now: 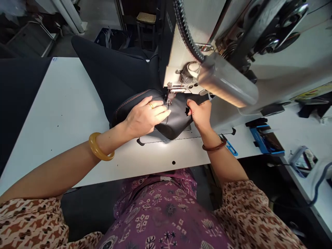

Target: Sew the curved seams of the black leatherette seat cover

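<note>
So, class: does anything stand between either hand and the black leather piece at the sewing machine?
Nothing visible. The left hand lies flat on the black leather piece, the right hand pinches its edge; both touch it directly, either side of the presser foot.

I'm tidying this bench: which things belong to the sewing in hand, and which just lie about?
In use: left hand flat on the black leather piece; right hand pinching its edge; sewing machine, presser foot at the seam.
Lying about: blue-handled snips; blue box; dark cloth at left.
</note>
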A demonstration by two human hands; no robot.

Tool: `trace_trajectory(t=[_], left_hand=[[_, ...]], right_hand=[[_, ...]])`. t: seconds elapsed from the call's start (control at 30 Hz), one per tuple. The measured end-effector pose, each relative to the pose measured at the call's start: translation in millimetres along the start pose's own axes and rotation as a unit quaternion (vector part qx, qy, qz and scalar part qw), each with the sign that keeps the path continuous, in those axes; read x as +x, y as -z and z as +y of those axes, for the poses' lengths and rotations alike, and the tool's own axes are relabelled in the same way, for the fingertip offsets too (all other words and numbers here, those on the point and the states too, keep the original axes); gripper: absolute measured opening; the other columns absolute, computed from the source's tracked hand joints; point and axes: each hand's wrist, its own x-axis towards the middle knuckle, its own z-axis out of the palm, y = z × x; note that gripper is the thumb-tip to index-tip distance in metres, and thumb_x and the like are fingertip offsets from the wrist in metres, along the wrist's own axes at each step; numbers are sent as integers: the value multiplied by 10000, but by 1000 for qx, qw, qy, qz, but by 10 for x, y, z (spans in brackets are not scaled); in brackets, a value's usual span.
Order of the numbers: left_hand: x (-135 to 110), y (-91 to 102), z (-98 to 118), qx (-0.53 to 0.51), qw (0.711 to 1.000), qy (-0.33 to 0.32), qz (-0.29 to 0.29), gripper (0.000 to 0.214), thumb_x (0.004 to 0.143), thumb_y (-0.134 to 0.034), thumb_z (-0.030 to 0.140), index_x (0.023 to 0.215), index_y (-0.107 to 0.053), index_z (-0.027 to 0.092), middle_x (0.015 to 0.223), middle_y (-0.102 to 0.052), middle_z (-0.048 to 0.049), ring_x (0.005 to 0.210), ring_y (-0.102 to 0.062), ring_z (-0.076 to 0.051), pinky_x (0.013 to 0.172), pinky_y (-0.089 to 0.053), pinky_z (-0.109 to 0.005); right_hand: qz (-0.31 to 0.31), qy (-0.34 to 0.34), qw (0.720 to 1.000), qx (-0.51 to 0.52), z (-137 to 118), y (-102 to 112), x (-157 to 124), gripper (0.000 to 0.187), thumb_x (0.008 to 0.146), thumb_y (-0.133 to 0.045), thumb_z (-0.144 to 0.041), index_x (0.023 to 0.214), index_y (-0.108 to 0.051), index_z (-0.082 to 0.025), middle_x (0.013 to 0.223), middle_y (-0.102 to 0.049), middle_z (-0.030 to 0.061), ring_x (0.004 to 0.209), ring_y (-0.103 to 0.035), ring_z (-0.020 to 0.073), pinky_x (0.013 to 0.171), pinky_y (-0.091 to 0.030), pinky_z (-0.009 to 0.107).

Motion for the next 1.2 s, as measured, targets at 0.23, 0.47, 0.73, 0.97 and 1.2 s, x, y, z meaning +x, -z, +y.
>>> trace_trajectory(t=[0.23, 0.47, 0.73, 0.97, 1.2], left_hand=[[-99, -36, 88, 30, 1000, -2, -3, 386, 857, -391, 53, 1123, -635, 189, 1032, -718, -24, 1045, -639, -197, 951, -478, -391], [-6, -84, 118, 14, 998, 59, 2, 377, 855, -394, 68, 1125, -641, 154, 1036, -716, -87, 1016, -651, -211, 910, -497, -409], [-30, -120, 156, -14, 997, 77, 19, 372, 897, -371, 106, 1153, -638, 143, 1050, -714, -109, 1058, -641, -218, 929, -493, -417], [-21, -152, 171, -19, 995, 89, 36, 349, 917, -380, 105, 1136, -650, 140, 1022, -724, -103, 1028, -660, -218, 937, -485, -403], [12, -216, 260, 0, 993, 107, 49, 329, 920, -415, 116, 1150, -648, 151, 1023, -723, -115, 1023, -658, -223, 902, -473, -383]], right_hand=[[-26, 14, 999, -18, 82, -30, 134, 288, 749, -525, -252, 495, -393, -217, 408, -389, -53, 442, -478, 117, 646, -504, 324], [-14, 96, 994, -47, 290, -132, 468, 108, 761, -524, -219, 653, -520, -210, 660, -542, 2, 779, -586, 195, 841, -501, 407], [-31, 120, 991, -43, 319, -201, 555, 71, 762, -522, -225, 703, -526, -186, 797, -602, 21, 977, -572, 224, 923, -475, 422], [-47, 87, 995, -32, 213, -197, 528, 75, 770, -526, -191, 695, -531, -183, 828, -620, 40, 1016, -574, 226, 947, -467, 375], [-86, 69, 994, -10, 291, -255, 678, 66, 805, -532, -200, 811, -597, -193, 942, -653, 50, 1109, -563, 225, 1001, -431, 388]])
